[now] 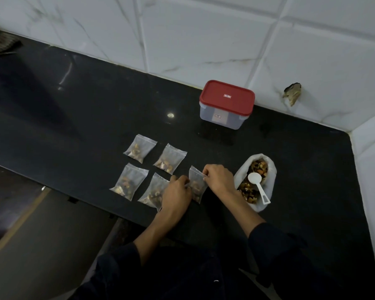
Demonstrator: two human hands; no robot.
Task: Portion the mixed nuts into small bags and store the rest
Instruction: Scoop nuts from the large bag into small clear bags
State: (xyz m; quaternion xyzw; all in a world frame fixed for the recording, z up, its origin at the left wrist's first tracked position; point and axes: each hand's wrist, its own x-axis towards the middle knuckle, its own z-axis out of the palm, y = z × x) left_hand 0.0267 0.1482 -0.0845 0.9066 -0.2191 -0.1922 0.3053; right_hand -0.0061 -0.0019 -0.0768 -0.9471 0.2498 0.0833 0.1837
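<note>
A small clear bag of nuts (196, 182) lies on the black counter (95, 118). My left hand (176, 194) pinches its left edge and my right hand (218, 178) pinches its top right corner. Several filled small bags lie to the left, among them one at the back (140, 148), one beside it (170, 158) and one nearer the front edge (129, 180). To the right an open white bag of mixed nuts (256, 182) holds a white plastic scoop (258, 186).
A clear plastic container with a red lid (226, 103) stands at the back by the tiled wall (204, 35). The counter ends in a corner at the right. The counter's front edge runs diagonally just below my hands.
</note>
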